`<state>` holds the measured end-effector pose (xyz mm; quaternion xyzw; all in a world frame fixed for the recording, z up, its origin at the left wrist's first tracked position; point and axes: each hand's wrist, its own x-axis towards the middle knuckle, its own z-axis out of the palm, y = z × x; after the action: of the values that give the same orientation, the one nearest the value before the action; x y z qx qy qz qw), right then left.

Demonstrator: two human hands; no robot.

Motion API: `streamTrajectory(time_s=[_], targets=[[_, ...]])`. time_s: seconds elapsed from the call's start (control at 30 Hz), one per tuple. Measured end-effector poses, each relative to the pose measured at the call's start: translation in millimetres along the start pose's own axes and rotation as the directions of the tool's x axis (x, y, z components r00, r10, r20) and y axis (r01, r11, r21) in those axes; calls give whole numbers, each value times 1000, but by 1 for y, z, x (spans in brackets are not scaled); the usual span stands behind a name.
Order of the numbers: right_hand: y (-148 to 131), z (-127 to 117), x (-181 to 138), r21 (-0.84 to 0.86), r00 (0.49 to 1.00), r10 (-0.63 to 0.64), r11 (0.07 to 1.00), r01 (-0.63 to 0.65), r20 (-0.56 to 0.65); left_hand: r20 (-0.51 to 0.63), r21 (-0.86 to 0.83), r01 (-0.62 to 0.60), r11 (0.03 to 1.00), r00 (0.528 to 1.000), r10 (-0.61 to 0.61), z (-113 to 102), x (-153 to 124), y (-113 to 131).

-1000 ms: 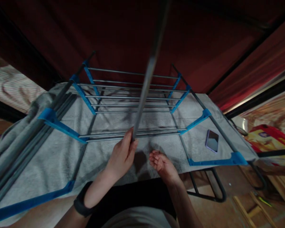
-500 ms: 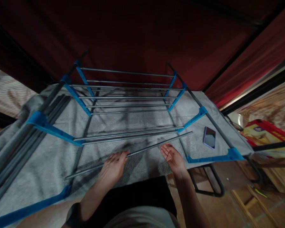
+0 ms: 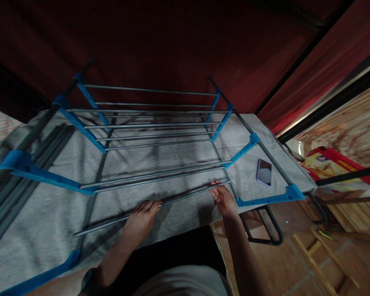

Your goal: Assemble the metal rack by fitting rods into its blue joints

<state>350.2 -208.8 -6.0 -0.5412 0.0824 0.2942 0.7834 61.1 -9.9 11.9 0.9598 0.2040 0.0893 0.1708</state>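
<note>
Slanting away rightward, the rod (image 3: 185,196) lies gripped by left hand (image 3: 142,218) (right hand (image 3: 225,199) unclenched).

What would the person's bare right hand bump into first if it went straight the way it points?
Past the loose grey metal rod at its fingers, the right hand would probably meet the nearest straight grey metal bar between the blue plastic brackets, though depth is unclear from this view.

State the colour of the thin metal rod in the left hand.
Silvery grey metal rod, seen in the head view.
</note>
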Motion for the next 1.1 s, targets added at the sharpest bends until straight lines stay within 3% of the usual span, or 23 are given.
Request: streamTrajectory(time_s=[0.27, 0.5, 0.77, 1.1], targets=[[1, -17, 16, -112, 996, -83, 991, 79, -28, 64, -86, 99, 991, 994, -94, 6, 2, -4], [-4, -25, 26, -67, 990, -77, 995, 69, -116, 141, -67, 208, 976, 970, -197, -2, -1, -15], [-4, -27, 26, 27, 992, -44, 999, 48, -119, 2, -40, 165, 985, 986, -165, 1, -8, -37], [-6, -28, 34, 62, 982, -23, 997, 35, -188, -67, -81, 118, 990, 990, -124, 18, -18, -51]])
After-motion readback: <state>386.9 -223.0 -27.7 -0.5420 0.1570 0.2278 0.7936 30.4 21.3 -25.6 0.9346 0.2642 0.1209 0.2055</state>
